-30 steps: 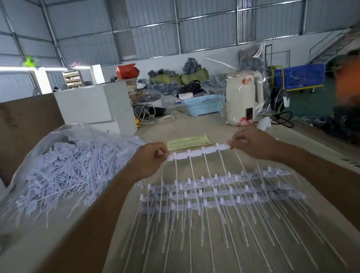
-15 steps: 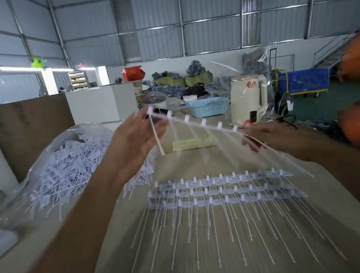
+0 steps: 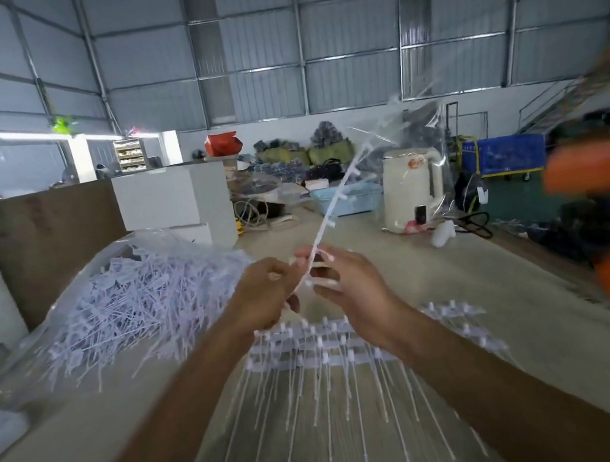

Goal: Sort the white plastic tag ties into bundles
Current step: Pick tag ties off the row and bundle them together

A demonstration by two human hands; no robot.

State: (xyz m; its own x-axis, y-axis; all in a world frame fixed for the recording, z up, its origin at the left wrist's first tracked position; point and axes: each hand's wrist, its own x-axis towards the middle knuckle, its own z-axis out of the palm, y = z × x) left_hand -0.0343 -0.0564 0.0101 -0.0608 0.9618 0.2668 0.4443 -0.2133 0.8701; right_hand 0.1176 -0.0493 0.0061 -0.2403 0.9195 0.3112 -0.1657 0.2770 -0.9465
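Warehouse bench [image 3: 548,312], beige top, so progress so far: nearest me a few strips of tag ties lie fanned in rows [image 3: 314,353]. Just above those rows, left hand [image 3: 266,297] and right hand [image 3: 348,288] both have their grip pinched on one more tag strip [image 3: 335,202], tilted up and away. Left of the rows, a clear bag of loose white ties [image 3: 138,301] looks barely dented. I'd say early days, loads left.
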